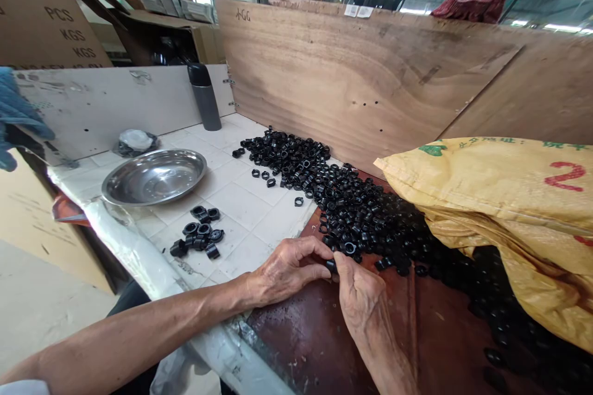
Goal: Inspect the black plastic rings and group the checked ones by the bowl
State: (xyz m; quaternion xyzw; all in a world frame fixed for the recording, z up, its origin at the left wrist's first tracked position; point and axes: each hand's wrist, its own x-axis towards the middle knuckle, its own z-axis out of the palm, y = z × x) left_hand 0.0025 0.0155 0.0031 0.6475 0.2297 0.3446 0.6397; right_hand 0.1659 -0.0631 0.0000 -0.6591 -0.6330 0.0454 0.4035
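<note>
Between the fingertips of both hands sits a small black plastic ring (331, 265), partly hidden by the fingers. My left hand (291, 268) pinches it from the left, thumb below and index finger above. From the right, my right hand (361, 293) closes its thumb and fingers on the same part; whether it holds a second piece I cannot tell. Just beyond the hands spreads a long pile of black plastic rings (301, 166), running into rounder black pieces (412, 228) on the right. Several black rings (199, 231) lie in a separate group left of my left hand.
A shallow steel bowl (155, 178) and a dark flask (206, 99) stand on the white tiled surface at left. A yellow woven sack (500, 185) lies at right, black pieces beside it. A wooden board (352, 80) walls off the back. A clear plastic bundle (135, 141) sits behind the bowl.
</note>
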